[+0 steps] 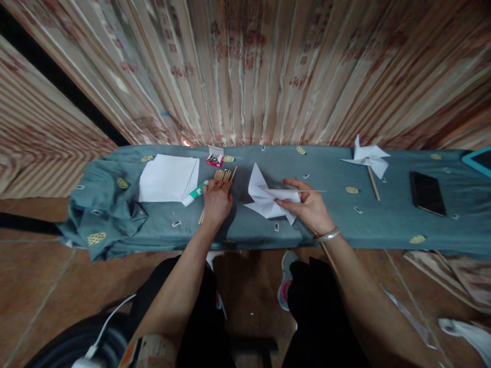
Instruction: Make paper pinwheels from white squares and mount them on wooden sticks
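My right hand [305,204] pinches a white paper pinwheel [264,197] between thumb and fingers, just above the cloth. My left hand [218,202] rests on a bunch of thin wooden sticks [223,175], its fingers curled down over them. Which stick it grips, if any, is hidden under the fingers. A green and white glue stick [197,192] lies against the left side of that hand. Behind it stands a small open red box [215,157] with shiny metal pieces inside. A stack of white paper [169,178] lies to the left.
Another paper pinwheel [368,156] on a wooden stick [373,183] lies at the right. Beyond it are a dark phone [427,193] and a blue-edged object [479,161]. Green patterned cloth [330,235] covers the narrow table. A pleated curtain [245,76] hangs directly behind.
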### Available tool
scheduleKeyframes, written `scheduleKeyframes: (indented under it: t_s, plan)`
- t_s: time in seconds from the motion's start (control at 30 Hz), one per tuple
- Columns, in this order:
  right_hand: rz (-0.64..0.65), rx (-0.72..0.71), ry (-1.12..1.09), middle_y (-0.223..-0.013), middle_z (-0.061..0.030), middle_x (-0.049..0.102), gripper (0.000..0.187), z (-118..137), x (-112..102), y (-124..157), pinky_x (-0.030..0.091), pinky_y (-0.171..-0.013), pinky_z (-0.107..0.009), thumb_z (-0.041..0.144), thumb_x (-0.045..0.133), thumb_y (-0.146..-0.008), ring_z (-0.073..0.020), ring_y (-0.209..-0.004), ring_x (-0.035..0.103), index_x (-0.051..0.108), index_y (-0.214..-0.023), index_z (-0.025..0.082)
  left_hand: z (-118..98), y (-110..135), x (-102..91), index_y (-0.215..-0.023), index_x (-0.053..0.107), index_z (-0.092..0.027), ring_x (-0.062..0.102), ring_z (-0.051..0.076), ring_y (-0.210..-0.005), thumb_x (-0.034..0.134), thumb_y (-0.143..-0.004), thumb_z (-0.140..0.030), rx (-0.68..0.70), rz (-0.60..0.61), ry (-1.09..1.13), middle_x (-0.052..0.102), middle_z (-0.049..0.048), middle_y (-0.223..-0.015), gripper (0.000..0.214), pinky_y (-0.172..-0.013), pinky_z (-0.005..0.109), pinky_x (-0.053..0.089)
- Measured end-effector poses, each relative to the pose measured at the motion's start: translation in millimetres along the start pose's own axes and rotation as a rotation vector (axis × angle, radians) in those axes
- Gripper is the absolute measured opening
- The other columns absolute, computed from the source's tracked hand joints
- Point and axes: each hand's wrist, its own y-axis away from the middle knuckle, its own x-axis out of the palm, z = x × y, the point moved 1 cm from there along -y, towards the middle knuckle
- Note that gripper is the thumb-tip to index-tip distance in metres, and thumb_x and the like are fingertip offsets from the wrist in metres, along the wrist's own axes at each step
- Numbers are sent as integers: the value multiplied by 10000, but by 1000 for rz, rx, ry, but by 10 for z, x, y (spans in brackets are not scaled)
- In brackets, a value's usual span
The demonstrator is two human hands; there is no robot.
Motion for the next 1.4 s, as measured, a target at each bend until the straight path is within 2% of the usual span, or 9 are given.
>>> scheduleKeyframes:
  t_s: [0.17, 0.3, 0.43, 0.6, 0.73, 0.87, 0.97, 1.07, 1.4]
  plan:
    - [-3, -10, 22, -676, 13, 731, 815, -18, -48, 22, 496, -541, -267, 345, 884, -504, -151, -554, 640, 594, -1239, 145, -12, -76, 18, -1095, 683, -132, 551, 353, -1106, 505, -854, -147, -30, 11, -20, 718, 158, -1099, 300, -918, 479, 397]
    - [8, -35, 49, -664, 20, 710, 823, 9, -60, 49, 492, -550, -273, 385, 873, -507, -158, -568, 634, 588, -1245, 155, -53, -80, 21, -1070, 689, -103, 580, 327, -1078, 519, -816, -95, -20, 15, 90, 731, 147, -1030, 306, -967, 451, 418]
    - [33, -79, 105, -671, 21, 697, 725, 98, -19, 136, 460, -521, -261, 357, 839, -553, -154, -566, 616, 598, -1212, 174, -121, 31, -69, -999, 707, -126, 616, 281, -1015, 546, -784, -102, 0, -41, 382, 725, 115, -966, 270, -960, 413, 463]
    - [87, -264, 163, -835, -9, 746, 584, 237, 82, 319, 531, -641, -310, 295, 786, -610, -196, -712, 691, 598, -1162, 254, -197, 215, -278, -823, 731, -173, 647, 209, -840, 602, -806, -336, -31, -60, 945, 693, 71, -882, 209, -769, 326, 523]
    - [69, -425, 271, -891, 1, 766, 617, 320, 116, 458, 531, -785, -345, 234, 736, -670, -207, -811, 713, 530, -1251, 260, -249, 287, -442, -685, 701, -175, 527, 125, -575, 677, -751, -443, -99, -30, 1152, 627, 14, -688, 277, -557, 252, 455]
    - [6, -553, 380, -923, 1, 768, 616, 389, 105, 543, 505, -918, -387, 225, 704, -723, -221, -907, 710, 489, -1299, 266, -280, 341, -607, -610, 666, -184, 498, 120, -541, 654, -776, -384, -24, -13, 1140, 578, -1, -615, 259, -504, 238, 410]
    - [-21, -591, 438, -946, -6, 767, 624, 423, 94, 569, 514, -908, -388, 263, 696, -747, -234, -946, 705, 468, -1328, 269, -294, 403, -733, -650, 684, -198, 578, 156, -669, 615, -821, -328, 66, -50, 971, 630, 23, -703, 226, -606, 265, 466]
    - [-61, -634, 494, -956, -7, 767, 601, 451, 84, 590, 513, -914, -385, 285, 668, -775, -243, -1006, 695, 465, -1340, 268, -300, 464, -821, -630, 663, -207, 590, 155, -686, 578, -855, -282, 100, -70, 866, 632, 15, -695, 252, -649, 269, 478]
    - [-128, -694, 512, -970, -7, 756, 552, 505, 71, 692, 486, -951, -397, 295, 633, -844, -233, -951, 712, 463, -1369, 278, -282, 531, -860, -604, 657, -214, 620, 158, -714, 591, -847, -257, 110, -74, 873, 689, 19, -772, 256, -691, 283, 511]
